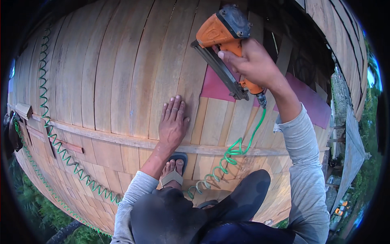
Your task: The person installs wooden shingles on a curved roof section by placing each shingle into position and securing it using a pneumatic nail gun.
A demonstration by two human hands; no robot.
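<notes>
My right hand point(260, 65) is wrapped round the handle of an orange and black pneumatic nail gun point(217, 32), held up over the boards. A green coiled air hose point(230, 156) runs from the base of its handle down between my legs. My left hand point(174, 120) lies flat, fingers stretched out, on a pale wooden board point(162, 69). Below the nail gun, a pink-red sheet point(217, 85) lies among the boards, partly hidden by the tool.
A long wooden batten point(109, 135) crosses the sloping boards by my sandalled foot point(172, 171). Another green coiled hose point(42, 81) hangs along the left. Dark gaps show at upper right point(304, 53). Trees point(36, 203) stand beyond the lower left edge.
</notes>
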